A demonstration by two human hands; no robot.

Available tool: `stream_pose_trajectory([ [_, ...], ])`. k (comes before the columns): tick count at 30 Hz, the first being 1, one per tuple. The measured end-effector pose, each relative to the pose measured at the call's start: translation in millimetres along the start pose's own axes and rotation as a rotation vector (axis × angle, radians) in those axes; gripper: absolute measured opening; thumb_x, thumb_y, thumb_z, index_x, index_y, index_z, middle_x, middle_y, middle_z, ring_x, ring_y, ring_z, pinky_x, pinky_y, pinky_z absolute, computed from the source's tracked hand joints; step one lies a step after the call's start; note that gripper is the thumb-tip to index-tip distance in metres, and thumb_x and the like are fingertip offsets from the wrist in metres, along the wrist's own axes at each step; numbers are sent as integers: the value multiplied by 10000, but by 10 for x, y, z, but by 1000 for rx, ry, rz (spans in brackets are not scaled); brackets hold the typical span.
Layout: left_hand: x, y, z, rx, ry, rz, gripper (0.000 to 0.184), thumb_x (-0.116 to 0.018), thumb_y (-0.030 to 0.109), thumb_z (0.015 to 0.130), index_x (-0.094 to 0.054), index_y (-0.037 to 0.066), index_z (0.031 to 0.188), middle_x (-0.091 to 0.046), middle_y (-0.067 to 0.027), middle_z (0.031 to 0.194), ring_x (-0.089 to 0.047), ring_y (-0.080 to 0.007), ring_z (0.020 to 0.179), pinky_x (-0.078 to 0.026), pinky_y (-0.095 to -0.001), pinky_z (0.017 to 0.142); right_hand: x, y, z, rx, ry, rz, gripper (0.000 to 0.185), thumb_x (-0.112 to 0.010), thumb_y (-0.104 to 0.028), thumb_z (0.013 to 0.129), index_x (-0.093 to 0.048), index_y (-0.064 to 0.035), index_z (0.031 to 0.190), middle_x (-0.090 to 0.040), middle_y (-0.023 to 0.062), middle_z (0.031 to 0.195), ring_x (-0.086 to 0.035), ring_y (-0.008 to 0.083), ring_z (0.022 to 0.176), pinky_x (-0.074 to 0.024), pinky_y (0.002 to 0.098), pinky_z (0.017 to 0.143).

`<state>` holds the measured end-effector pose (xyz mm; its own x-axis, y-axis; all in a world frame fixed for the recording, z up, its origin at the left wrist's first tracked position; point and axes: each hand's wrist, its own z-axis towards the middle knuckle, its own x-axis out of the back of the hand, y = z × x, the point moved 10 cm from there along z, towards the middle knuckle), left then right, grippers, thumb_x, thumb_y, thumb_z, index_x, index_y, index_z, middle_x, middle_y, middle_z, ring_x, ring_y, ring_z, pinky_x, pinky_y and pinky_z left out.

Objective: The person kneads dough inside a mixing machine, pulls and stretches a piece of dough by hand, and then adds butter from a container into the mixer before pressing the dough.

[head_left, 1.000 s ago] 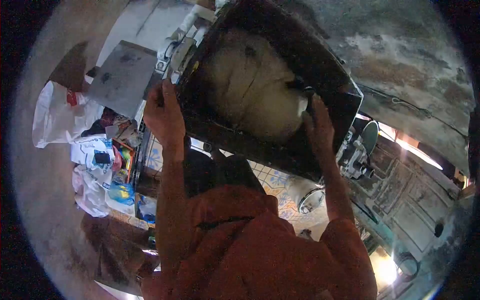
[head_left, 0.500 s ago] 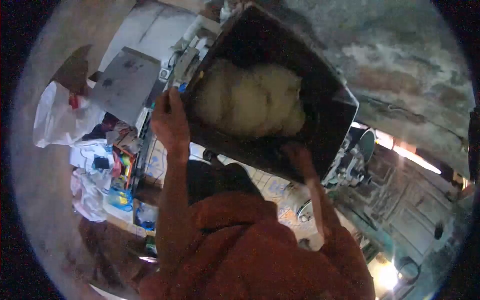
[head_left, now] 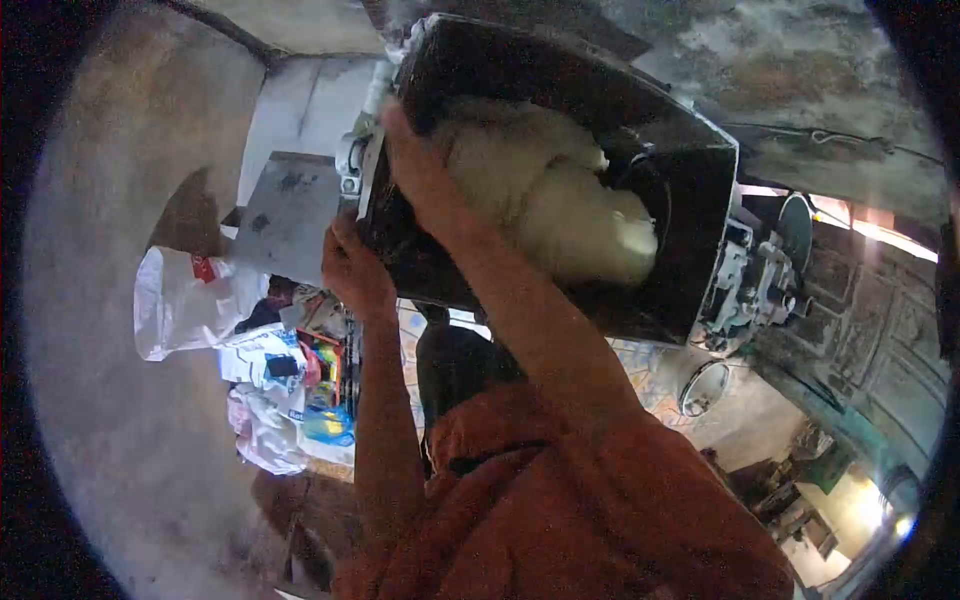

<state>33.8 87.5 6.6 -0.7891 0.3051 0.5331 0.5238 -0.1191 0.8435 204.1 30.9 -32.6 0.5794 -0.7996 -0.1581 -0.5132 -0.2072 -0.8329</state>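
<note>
Our left hand (head_left: 358, 272) and right hand (head_left: 418, 172) are resting by the dark, boxy trough (head_left: 640, 312) at nine o'clock, fingers' opening and hold unclear, pale, lumpy dough (head_left: 578, 222) seemingly formed, undivided.

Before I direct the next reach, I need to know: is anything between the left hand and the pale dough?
Yes. In this view the right forearm crosses between the left hand, at the near left corner of the dark trough, and the pale dough inside it. I cannot tell the height clearance.
</note>
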Motion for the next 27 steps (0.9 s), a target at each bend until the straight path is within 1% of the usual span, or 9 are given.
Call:
stream_pose_trajectory([
  [2,-26,-138,38,-46,37,-6,418,-423,321,1000,-663,-20,1013,-687,-169,893,-654,-246,833,-485,-392,745,-258,227,162,-40,-5,-272,619,-413,-465,983,-358,-17,1405,-433,309,1355,-539,435,1150,-404,463,985],
  [4,-66,-144,21,-38,5,-83,413,-411,310,1001,-665,-15,1017,-688,-171,896,-656,-250,826,-488,-392,740,-280,392,182,290,379,-844,523,-381,-369,1005,-264,-126,1453,-486,339,1279,-589,452,1073,-435,507,941],
  [7,-48,-74,3,-57,-8,-78,409,-396,298,1004,-666,-8,1028,-691,-174,907,-659,-259,809,-495,-387,725,-385,328,-93,353,177,-861,494,-373,-277,1002,-201,-231,1462,-534,327,1223,-613,443,1027,-473,526,883],
  [11,-31,-82,44,-128,22,-6,409,-403,309,1008,-662,-6,1035,-693,-171,917,-662,-275,801,-499,-385,724,-260,257,-350,222,-194,-847,494,-441,-310,976,-292,-149,1419,-590,249,1185,-636,376,1017,-517,467,856],
  [13,-56,-70,39,-143,-2,-34,414,-406,315,1008,-664,-7,1033,-691,-176,919,-660,-286,814,-494,-391,739,-24,482,-563,-268,-318,166,466,-498,-313,951,-404,-82,1344,-619,151,1165,-646,296,1016,-540,398,829],
  [15,-15,-90,47,-140,0,-57,418,-409,321,1008,-666,-9,1031,-689,-181,921,-658,-296,826,-489,-396,754,358,250,-646,-5,-406,321,447,-476,-363,976,-498,-14,1255,-636,117,1126,-640,240,1017,-520,373,843],
  [17,23,-5,19,-183,56,72,421,-412,323,1007,-672,-7,1022,-688,-183,920,-658,-302,852,-481,-401,774,822,-217,-795,216,-225,-39,444,-447,-357,998,-507,-14,1273,-622,141,1165,-645,249,996,-507,377,861],
  [21,53,25,25,-73,56,-19,424,-438,348,1000,-675,-4,989,-675,-156,829,-624,-235,747,-466,-376,698,1910,-95,-994,-2,108,106,424,-491,-269,983,-464,-20,1325,-567,156,1250,-590,284,1104,-480,387,948],
  [27,31,-73,51,-95,67,44,415,-475,361,982,-676,-1,964,-647,-128,717,-563,-216,595,-440,-371,591,2597,-285,-1547,285,226,-481,431,-475,-317,986,-503,-22,1300,-476,157,1356,-516,273,1210,-457,435,958],
])
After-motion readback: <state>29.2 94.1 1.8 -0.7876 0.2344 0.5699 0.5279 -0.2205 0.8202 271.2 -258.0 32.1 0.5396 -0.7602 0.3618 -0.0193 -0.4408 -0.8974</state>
